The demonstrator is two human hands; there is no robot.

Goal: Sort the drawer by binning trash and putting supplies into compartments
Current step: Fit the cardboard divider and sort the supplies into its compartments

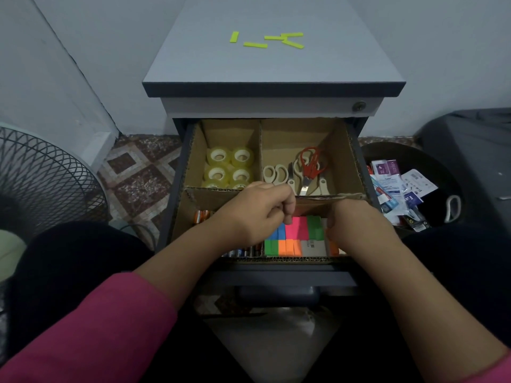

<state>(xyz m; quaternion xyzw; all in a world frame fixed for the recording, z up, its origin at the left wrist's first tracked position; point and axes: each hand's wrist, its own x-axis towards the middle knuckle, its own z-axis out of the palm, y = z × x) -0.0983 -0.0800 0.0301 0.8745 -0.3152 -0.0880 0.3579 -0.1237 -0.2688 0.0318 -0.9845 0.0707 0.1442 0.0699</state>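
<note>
- The drawer (177, 211) stands pulled out, split by cardboard dividers into 4 compartments, and most of the sorting looks done from here.
- Back left holds the tape rolls (229, 168), about 6 of them packed close together.
- Back right holds the scissors (300, 170), 3 or 4 pairs, 1 with red handles lying over the cream ones.
- Front left has batteries (203, 216), mostly hidden under the left arm; a few more show at the front edge.
- Front right carries the sticky notes (300, 230), bright blocks of pink, green, blue and orange set in rows, touching one another.
- The left hand (257, 214) hovers over the notes with fingers curled under; it seems to pinch something small, but I cannot tell what.
- The right hand (356, 225) reaches down at the right end of the notes, fingers bent and hidden behind the blocks; whether it grips one I cannot tell.
- The bin (442, 158), on the floor just right of the drawer, already holds a heap of wrappers (398, 189) and torn packets.
- I see no loose trash left in the drawer.
- 4 yellow strips (266, 40) lie on the cabinet top (276, 73), well apart from the drawer; my guess is these remain to be dealt with.
- By my reckoning only tidying the notes and those strips is left.
</note>
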